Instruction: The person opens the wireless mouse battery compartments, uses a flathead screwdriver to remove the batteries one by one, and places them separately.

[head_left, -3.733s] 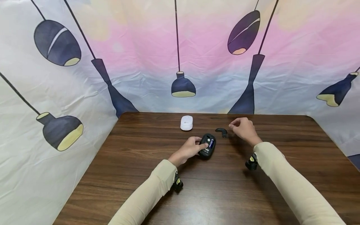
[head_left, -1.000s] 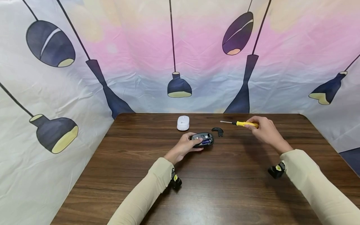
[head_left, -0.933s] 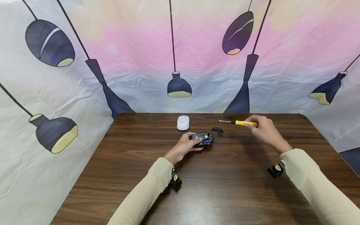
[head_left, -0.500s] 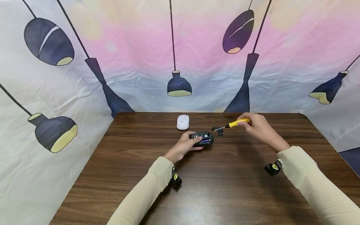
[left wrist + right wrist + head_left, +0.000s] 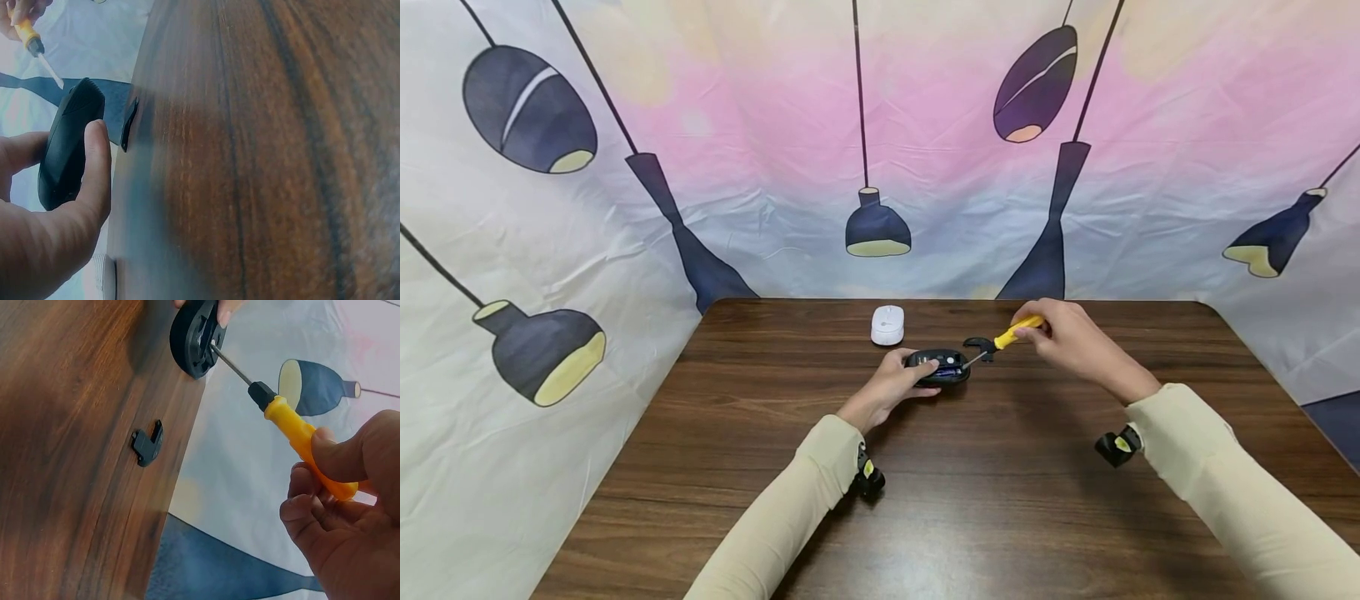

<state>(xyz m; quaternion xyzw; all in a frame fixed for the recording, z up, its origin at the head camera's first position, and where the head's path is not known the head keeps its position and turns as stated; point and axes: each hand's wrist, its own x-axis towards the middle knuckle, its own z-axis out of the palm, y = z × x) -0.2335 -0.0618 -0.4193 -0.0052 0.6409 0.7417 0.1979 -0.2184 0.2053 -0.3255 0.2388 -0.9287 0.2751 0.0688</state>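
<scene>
The black mouse lies underside up (its open compartment showing) near the far middle of the wooden surface, where the left hand grips it, fingers curled around its body. The right hand pinches the yellow-handled screwdriver, whose tip touches the mouse's underside. A small black cover piece lies just beside the mouse. A white mouse sits farther back.
</scene>
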